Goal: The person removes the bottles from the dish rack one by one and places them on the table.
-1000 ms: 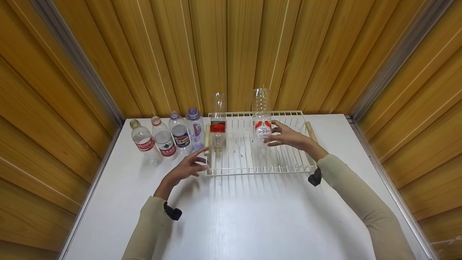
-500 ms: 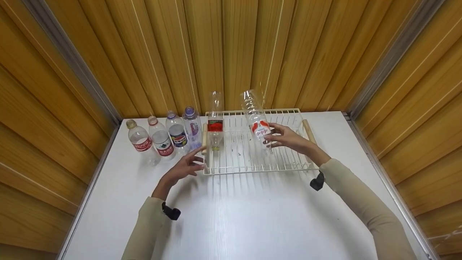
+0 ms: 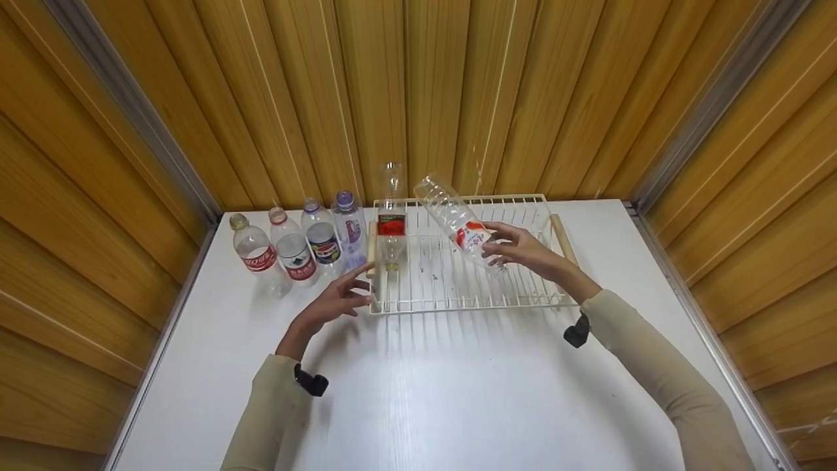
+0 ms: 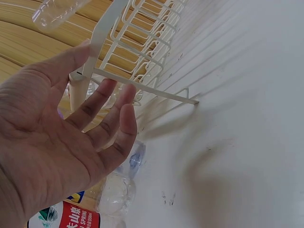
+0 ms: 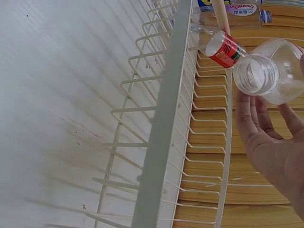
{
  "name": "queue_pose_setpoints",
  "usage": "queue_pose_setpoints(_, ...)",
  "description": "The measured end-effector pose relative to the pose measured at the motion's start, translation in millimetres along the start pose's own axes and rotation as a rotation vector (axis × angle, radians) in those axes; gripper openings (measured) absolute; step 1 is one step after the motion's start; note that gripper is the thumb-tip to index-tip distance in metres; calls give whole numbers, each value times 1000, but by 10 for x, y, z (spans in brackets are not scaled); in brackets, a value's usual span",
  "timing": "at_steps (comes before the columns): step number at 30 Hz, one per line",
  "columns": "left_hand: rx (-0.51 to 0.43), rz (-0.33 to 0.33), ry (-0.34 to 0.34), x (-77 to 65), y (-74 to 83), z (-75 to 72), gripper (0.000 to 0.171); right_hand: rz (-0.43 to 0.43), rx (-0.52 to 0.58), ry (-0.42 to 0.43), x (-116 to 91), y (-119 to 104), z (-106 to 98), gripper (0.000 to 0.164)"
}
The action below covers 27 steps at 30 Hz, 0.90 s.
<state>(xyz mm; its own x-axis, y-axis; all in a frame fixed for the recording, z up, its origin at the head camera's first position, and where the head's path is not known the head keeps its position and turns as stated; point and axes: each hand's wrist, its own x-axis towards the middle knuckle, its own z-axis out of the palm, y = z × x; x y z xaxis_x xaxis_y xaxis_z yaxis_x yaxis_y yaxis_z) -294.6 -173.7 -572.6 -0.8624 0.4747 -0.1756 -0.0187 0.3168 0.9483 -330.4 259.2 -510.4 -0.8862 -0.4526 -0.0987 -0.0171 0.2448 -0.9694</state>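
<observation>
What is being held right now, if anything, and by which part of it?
The right hand holds a tilted clear bottle around its label, toward the neck end. The left hand just touches the rack.

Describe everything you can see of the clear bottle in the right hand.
The clear, ribbed bottle with a red-and-white label looks like empty plastic, with a threaded, uncapped mouth. It is tilted, its base up toward the back left and its mouth lower toward the near right. The fingers of the person's right hand hold it around the label's mouth end. It is over the off-white wire rack; whether they touch is unclear.
</observation>
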Motion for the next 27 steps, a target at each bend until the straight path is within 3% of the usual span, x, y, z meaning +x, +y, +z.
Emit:
queue_pose_setpoints(16,12,0,3,-3,5,3,76,-44,-29,6,-31,51,6,55)
queue_pose_setpoints(27,1,1,-2,8,-2,1,76,-75,21,-8,-40,61,3,52)
